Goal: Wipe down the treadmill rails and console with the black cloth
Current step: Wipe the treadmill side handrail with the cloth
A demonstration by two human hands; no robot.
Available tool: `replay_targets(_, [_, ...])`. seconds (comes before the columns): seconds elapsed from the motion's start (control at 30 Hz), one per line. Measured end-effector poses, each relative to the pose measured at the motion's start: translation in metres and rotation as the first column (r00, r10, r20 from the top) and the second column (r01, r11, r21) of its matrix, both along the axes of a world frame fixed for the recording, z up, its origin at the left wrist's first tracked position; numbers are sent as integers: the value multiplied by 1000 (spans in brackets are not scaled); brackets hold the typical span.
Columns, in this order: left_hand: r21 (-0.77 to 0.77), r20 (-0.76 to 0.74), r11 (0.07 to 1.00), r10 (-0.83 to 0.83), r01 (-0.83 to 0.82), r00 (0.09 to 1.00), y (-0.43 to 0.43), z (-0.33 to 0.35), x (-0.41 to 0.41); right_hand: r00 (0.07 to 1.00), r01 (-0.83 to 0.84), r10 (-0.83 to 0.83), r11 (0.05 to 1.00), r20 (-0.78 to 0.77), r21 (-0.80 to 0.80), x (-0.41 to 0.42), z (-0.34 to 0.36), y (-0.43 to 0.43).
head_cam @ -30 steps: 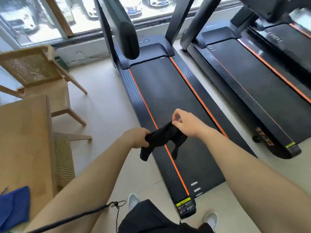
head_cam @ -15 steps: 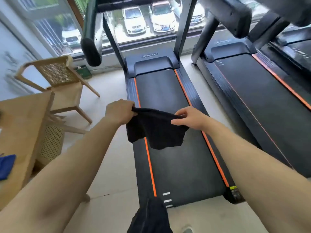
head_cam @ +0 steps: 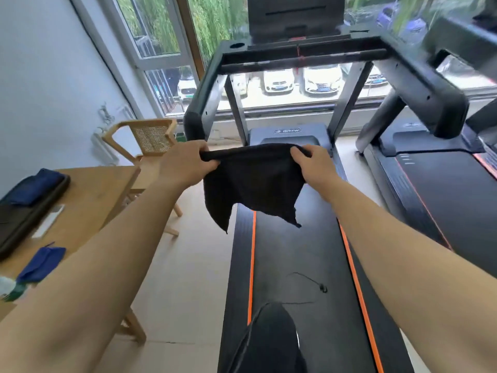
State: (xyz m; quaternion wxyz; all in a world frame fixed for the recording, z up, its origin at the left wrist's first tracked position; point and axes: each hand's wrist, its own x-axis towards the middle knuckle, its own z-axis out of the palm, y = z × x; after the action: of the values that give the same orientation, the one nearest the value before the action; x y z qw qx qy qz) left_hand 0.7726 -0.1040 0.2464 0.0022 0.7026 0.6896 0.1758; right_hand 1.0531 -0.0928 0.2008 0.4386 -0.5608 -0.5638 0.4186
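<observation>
Above the treadmill belt (head_cam: 304, 265), we hold the black cloth (head_cam: 255, 181) spread in the air. Our left hand (head_cam: 185, 164) grips its upper left corner and our right hand (head_cam: 313, 164) grips the upper right, fingers curled over the edge. The long axis runs left to right, roughly level, and two lower corners point down. The console (head_cam: 295, 14) stands beyond, apart from the cloth.

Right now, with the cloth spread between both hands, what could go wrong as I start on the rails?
The left hand and right hand pinch the black cloth only along its top edge, so its loose lower corners may drag or slip free. A thin black cord shows over the belt near your leg and might snag a foot.
</observation>
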Motion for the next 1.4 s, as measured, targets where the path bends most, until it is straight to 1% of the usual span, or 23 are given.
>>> replay_targets(0.13, [-8,121,993,117,-117,986,53,6,-25,996,-58,58,998,-68,3,-31,2,80])
replay_targets(0.23, [9,257,974,216,-226,942,110,14,-56,994,-88,89,996,-66,9,-66,9,152])
replay_targets(0.27, [-21,306,966,250,-256,919,129,18,-69,994,-90,89,996,-61,-12,-79,14,175])
replay_targets(0.33, [-102,342,950,311,-294,887,164,30,-92,993,-113,110,991,-49,-65,-102,25,213])
replay_targets(0.4, [-195,398,940,336,-279,854,195,46,-111,990,-142,143,985,8,-96,-124,44,242])
replay_targets(0.47, [-263,452,932,349,-251,821,225,63,-128,985,-163,169,978,32,-134,-143,63,270])
replay_targets(0.6, [-363,473,879,460,-310,751,277,81,-156,979,-168,195,942,65,-291,-172,83,322])
replay_targets(0.67, [-403,447,861,480,-309,755,298,76,-162,976,-154,197,924,91,-349,-183,81,347])
replay_targets(0.73, [-411,421,856,483,-313,768,320,66,-163,971,-142,202,920,132,-366,-191,78,369])
replay_targets(0.87, [-407,391,844,508,-351,768,364,44,-165,965,-99,181,922,190,-374,-202,55,416])
replay_targets(0.93, [-416,388,836,519,-359,761,385,34,-163,977,-53,131,911,166,-409,-209,38,437])
replay_targets(1.0, [-460,387,811,550,-361,740,399,24,-160,990,1,65,888,126,-460,-219,23,452])
replay_targets(1.03, [-484,386,795,568,-364,727,402,20,-156,990,36,33,873,134,-487,-224,15,453])
replay_targets(1.07, [-497,394,784,585,-371,708,403,19,-149,982,100,-5,867,191,-489,-228,10,450])
replay_targets(1.13, [-503,443,765,627,-401,641,398,17,-133,930,234,-79,879,358,-415,-237,9,426])
replay_targets(1.17, [-519,477,755,645,-401,597,394,12,-125,919,248,-95,893,382,-374,-243,9,410])
replay_targets(1.2, [-565,508,738,664,-369,549,389,6,-118,933,211,-73,904,354,-371,-250,12,394])
replay_targets(1.23, [-629,530,713,685,-311,499,385,-1,-112,960,138,-23,905,278,-402,-258,12,380])
replay_targets(1.27, [-691,537,682,706,-238,462,382,-8,-107,988,43,33,883,154,-467,-266,11,370])
replay_targets(1.3, [-728,537,662,712,-177,452,381,-14,-105,998,-56,63,835,-5,-547,-274,11,362])
replay_targets(1.33, [-740,544,658,708,-140,451,381,-17,-104,987,-132,49,777,-151,-616,-282,9,356])
replay_targets(1.37, [-730,569,673,694,-117,441,382,-22,-105,967,-168,-3,741,-253,-650,-290,5,355])
replay_targets(1.4, [-715,601,693,677,-93,424,385,-24,-108,952,-163,-61,730,-301,-664,-297,0,357])
